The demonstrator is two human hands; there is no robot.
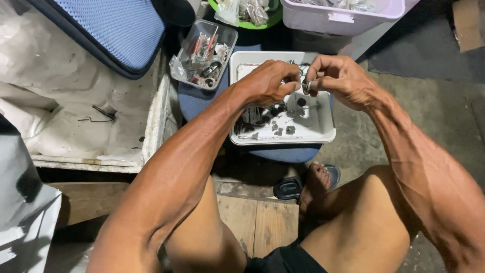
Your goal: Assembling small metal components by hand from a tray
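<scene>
Both hands meet over a white tray (323,129) of little metal bits. The left hand (268,83) and right hand (338,78) pinch one small metal part (306,87) between them.

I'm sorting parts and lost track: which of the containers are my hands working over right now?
The white rectangular tray on the blue stool, directly under both hands; the clear tub and the pale bin sit farther back.

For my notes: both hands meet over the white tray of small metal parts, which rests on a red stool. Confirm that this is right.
Not quite. The head view shows both hands, left hand and right hand, meeting over the white tray of small metal parts, but the stool under it is blue, not red.
</scene>
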